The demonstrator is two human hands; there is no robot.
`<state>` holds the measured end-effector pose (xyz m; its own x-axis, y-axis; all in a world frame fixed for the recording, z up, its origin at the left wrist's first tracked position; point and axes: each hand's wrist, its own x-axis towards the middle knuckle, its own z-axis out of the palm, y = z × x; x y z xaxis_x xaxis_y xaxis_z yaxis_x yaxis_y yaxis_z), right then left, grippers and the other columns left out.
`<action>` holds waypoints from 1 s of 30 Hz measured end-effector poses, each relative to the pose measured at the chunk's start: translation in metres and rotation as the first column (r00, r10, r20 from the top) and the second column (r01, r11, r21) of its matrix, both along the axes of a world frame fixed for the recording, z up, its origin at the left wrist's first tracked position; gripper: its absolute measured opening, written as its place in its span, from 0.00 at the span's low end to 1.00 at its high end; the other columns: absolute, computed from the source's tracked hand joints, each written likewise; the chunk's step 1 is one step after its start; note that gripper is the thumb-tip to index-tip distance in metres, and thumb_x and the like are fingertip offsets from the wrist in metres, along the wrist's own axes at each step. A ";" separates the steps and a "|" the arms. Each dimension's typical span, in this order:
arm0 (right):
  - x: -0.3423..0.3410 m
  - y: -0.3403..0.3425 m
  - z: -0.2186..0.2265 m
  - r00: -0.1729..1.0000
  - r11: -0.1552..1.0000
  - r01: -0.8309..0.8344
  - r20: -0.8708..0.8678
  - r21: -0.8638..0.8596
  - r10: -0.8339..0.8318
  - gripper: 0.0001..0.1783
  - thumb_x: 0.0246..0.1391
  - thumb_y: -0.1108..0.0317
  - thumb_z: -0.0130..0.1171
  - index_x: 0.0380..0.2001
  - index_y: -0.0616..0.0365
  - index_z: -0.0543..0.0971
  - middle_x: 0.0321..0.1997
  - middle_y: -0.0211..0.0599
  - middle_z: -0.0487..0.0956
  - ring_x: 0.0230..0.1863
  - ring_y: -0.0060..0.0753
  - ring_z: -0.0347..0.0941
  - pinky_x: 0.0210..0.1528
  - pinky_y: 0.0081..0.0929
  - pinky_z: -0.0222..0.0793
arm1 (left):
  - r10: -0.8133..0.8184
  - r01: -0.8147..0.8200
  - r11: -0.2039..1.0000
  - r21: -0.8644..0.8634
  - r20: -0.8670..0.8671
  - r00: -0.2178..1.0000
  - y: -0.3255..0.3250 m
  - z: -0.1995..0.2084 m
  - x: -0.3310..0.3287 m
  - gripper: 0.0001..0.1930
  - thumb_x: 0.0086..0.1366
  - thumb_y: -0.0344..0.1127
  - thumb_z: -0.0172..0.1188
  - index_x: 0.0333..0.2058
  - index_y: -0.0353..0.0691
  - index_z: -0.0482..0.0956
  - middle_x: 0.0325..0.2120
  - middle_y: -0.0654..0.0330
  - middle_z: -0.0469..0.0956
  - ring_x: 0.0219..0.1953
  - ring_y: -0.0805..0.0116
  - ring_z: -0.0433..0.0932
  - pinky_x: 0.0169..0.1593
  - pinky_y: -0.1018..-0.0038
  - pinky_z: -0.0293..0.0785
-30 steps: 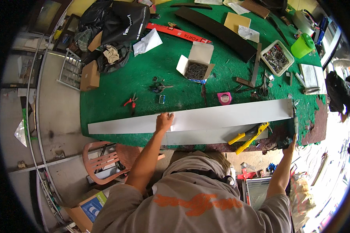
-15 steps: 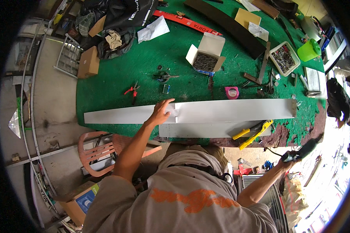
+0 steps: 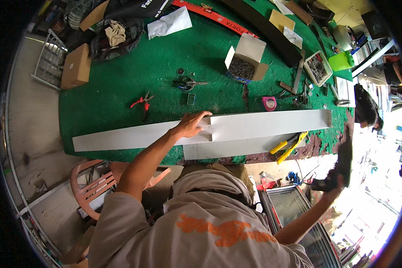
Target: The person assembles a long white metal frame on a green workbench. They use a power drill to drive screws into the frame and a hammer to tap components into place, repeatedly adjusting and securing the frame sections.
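A long pale metal strip (image 3: 268, 125) lies along the near side of the green table, with a seam near its middle. My left hand (image 3: 194, 125) rests on the strip just left of that seam, its fingers apart. Beyond the table's near right corner, my right hand (image 3: 332, 190) is closed round a dark hand-held tool (image 3: 341, 167), which stands upright; its exact kind is hard to make out. Under the strip's near edge a flat grey sheet (image 3: 236, 148) sticks out, and yellow-handled snips (image 3: 289, 147) lie across it.
Beyond the strip lie red-handled pliers (image 3: 143, 102), scissors (image 3: 190, 83) and a pink tape measure (image 3: 269, 103). An open carton of metal fasteners (image 3: 241, 69) and a white tub (image 3: 318, 68) stand farther back. An orange chair (image 3: 94, 187) is at the near left.
My right hand has swung the dark tool from slanting to nearly upright. My left hand stays by the seam. The whole view has shifted and turned slightly, tilting the strip.
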<state>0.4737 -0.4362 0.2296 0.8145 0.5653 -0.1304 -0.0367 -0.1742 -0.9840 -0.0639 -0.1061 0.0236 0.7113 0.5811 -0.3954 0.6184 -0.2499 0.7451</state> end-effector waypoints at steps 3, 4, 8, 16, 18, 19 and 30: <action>-0.104 0.039 -0.041 0.995 0.954 0.011 -0.095 -0.300 -0.041 0.25 0.45 0.65 0.69 0.48 0.63 0.80 0.37 0.38 0.83 0.32 0.30 0.79 0.36 0.29 0.76 | -0.043 0.047 0.996 0.077 -0.054 0.998 -0.003 -0.002 -0.002 0.37 0.61 0.30 0.66 0.65 0.59 0.60 0.62 0.55 0.69 0.66 0.52 0.67 0.70 0.43 0.46; -0.137 0.055 -0.049 0.989 0.961 -0.132 -0.095 -0.241 0.112 0.27 0.42 0.72 0.68 0.50 0.63 0.80 0.39 0.36 0.83 0.33 0.28 0.79 0.37 0.29 0.76 | -0.061 0.068 0.995 0.079 -0.096 0.994 -0.003 -0.002 -0.001 0.36 0.61 0.31 0.65 0.65 0.60 0.60 0.63 0.56 0.68 0.66 0.53 0.66 0.70 0.42 0.42; -0.244 0.109 -0.055 0.822 0.843 -0.529 -0.306 -0.096 0.481 0.43 0.40 0.72 0.70 0.63 0.67 0.69 0.51 0.39 0.81 0.48 0.30 0.78 0.53 0.28 0.73 | -0.051 0.057 0.997 0.056 -0.106 0.993 -0.003 -0.002 0.000 0.36 0.62 0.32 0.64 0.66 0.61 0.58 0.64 0.58 0.67 0.68 0.53 0.63 0.69 0.39 0.38; -0.318 0.150 -0.033 0.770 0.741 -0.633 -0.286 -0.225 0.571 0.46 0.39 0.70 0.70 0.65 0.69 0.66 0.54 0.45 0.81 0.53 0.29 0.78 0.59 0.29 0.72 | -0.044 0.055 0.991 0.118 -0.097 0.994 -0.005 -0.002 0.000 0.38 0.63 0.31 0.61 0.67 0.61 0.53 0.64 0.55 0.67 0.67 0.52 0.64 0.67 0.33 0.41; -0.327 0.155 -0.030 0.768 0.717 -0.641 -0.208 -0.273 0.606 0.44 0.41 0.70 0.71 0.64 0.68 0.68 0.54 0.46 0.81 0.54 0.29 0.78 0.59 0.30 0.72 | -0.034 0.043 0.995 0.094 -0.088 0.995 -0.004 -0.002 0.001 0.39 0.63 0.31 0.61 0.68 0.61 0.52 0.64 0.54 0.67 0.66 0.52 0.65 0.67 0.32 0.41; -0.331 0.156 -0.028 0.769 0.707 -0.635 -0.168 -0.311 0.617 0.43 0.42 0.70 0.71 0.64 0.67 0.68 0.54 0.46 0.81 0.54 0.29 0.78 0.60 0.31 0.72 | -0.044 0.052 0.995 0.079 -0.104 0.994 -0.004 -0.002 0.001 0.39 0.63 0.31 0.61 0.68 0.61 0.51 0.63 0.53 0.67 0.66 0.51 0.66 0.67 0.32 0.41; -0.348 0.160 -0.024 0.750 0.657 -0.589 -0.014 -0.471 0.662 0.41 0.46 0.64 0.75 0.63 0.64 0.70 0.53 0.50 0.82 0.54 0.36 0.81 0.57 0.35 0.75 | -0.065 0.073 0.993 0.096 -0.087 0.994 -0.004 -0.008 0.000 0.38 0.62 0.30 0.61 0.67 0.61 0.54 0.62 0.55 0.68 0.65 0.52 0.67 0.67 0.31 0.42</action>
